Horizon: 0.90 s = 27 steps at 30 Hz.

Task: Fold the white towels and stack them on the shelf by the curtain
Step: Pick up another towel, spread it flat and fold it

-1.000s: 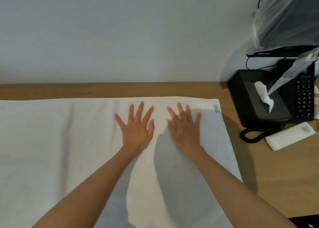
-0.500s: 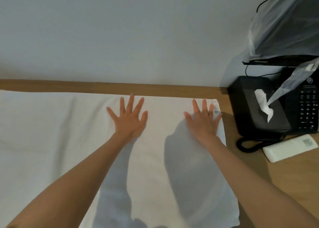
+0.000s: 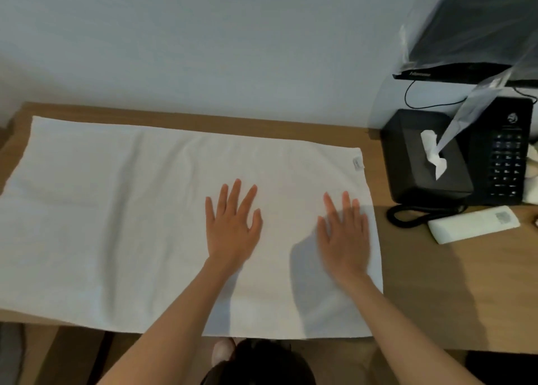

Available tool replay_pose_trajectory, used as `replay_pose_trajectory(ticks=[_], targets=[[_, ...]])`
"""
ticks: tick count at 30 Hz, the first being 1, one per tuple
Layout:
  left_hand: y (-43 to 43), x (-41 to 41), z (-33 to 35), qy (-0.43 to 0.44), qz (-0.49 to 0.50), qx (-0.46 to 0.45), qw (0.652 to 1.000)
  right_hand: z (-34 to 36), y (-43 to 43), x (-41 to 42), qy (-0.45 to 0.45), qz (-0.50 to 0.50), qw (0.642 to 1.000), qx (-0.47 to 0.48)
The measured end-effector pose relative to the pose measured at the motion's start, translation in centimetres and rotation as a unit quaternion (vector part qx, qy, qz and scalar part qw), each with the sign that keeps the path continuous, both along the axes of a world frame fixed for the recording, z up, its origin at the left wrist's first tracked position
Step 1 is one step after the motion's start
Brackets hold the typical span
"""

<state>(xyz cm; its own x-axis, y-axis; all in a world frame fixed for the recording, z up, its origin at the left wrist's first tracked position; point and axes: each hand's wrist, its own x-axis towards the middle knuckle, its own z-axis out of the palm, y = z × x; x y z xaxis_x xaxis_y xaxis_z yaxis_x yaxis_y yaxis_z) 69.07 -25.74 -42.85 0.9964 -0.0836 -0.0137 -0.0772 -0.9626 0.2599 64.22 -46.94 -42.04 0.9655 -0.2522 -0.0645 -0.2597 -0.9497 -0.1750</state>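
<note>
A white towel [image 3: 122,215] lies spread flat across a wooden table [image 3: 454,291], reaching from the table's left end to just short of the items on the right. A small label [image 3: 357,162] shows at its far right corner. My left hand [image 3: 233,227] rests palm down on the towel's middle right, fingers straight and spread. My right hand [image 3: 343,233] presses flat near the towel's right edge, fingers straight. Neither hand holds anything. No shelf or curtain is in view.
To the right of the towel stand a black tissue box [image 3: 422,157], a black telephone [image 3: 506,151] with a coiled cord, and a white remote [image 3: 474,224]. A plastic-covered screen [image 3: 477,26] hangs above them. A pale wall runs behind the table.
Both hands slid back toward me across the towel, staying flat. The view pulled back, so the towel's whole left end and near edge now show.
</note>
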Motion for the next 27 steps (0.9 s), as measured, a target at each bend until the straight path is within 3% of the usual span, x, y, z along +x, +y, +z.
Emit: replay_pose_trajectory(ticks=[6,11,17,23,27], targets=[[-0.2,-0.6,1.1,0.03,-0.015,-0.011,0.999,0.8,-0.6,-0.9,0.02,-0.051,0.998,-0.028],[-1.2,-6.1,1.6,0.006,-0.045,-0.035,0.998,0.5,6.4,-4.8,-0.039,-0.001,0.997,0.062],[2.3,-10.4,0.4,0.019,-0.059,0.007,0.998,-0.4,5.3,-9.2,-0.038,0.006,0.999,0.024],[6.5,-10.7,1.3,0.053,-0.068,-0.01,0.996,1.0,4.7,-9.0,0.094,-0.002,0.995,-0.014],[9.3,-11.5,3.8,0.014,-0.047,-0.014,0.999,4.0,8.0,-8.8,0.072,0.022,0.997,0.03]])
